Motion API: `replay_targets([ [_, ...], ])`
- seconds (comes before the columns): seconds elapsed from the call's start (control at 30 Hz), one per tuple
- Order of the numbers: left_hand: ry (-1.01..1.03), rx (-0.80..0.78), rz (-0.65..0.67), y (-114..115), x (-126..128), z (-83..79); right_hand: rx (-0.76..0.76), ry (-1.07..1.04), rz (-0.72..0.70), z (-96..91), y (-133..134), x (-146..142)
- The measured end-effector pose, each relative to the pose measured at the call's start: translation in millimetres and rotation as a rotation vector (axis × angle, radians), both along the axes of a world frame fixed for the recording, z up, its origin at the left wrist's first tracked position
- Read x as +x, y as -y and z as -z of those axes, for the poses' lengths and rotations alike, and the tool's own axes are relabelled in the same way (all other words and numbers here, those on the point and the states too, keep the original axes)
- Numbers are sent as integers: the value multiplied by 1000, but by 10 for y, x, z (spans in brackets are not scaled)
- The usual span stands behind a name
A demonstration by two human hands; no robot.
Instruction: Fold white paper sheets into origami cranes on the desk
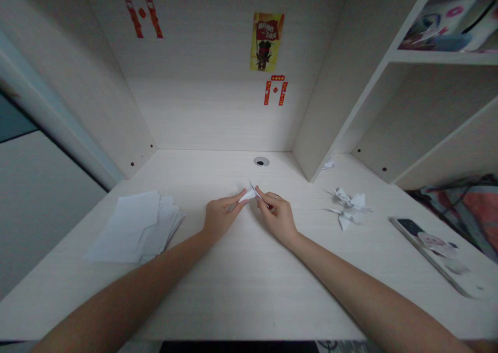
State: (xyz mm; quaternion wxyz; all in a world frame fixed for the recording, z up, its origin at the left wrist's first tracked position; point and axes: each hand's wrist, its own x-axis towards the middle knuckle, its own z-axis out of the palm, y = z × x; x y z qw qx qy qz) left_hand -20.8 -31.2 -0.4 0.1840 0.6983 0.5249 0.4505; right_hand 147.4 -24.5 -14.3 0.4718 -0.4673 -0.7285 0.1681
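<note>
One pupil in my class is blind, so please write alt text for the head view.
The left hand and right hand pinch folded paper at a desk. White sheets lie to the left; paper figures and a phone to the right.

White Chinese characters are showing on a yellow sticker (266, 42) on the back panel (210, 98).
On the sticker's red flag (268, 29), two lines of lettering are running across; the lower one is apparently starting with 一 and ending with 天, the rest blurring. Just below, a small red couplet sticker set (275, 90) is bearing characters too tiny to read; a larger red couplet sticker set (142, 13), upper left, is showing only illegible marks.
</note>
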Motion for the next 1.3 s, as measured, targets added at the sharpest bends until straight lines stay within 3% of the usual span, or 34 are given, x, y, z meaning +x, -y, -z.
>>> replay_targets([
  [0.53, 57, -5, 123, -18, -37, 14, -54, -142, -8, 12, -43, 1],
  [0.77, -8, 1, 48, -49, -56, 51, -91, -192, -13, 34, -80, 18],
  [1.1, -148, 241, -56, -65, -70, 63, -90, -69, -17, 67, -91, 21],
  [1.3, -235, 373, 13, -69, -76, 67, -87, -74, -41, 26, -43, 18],
])
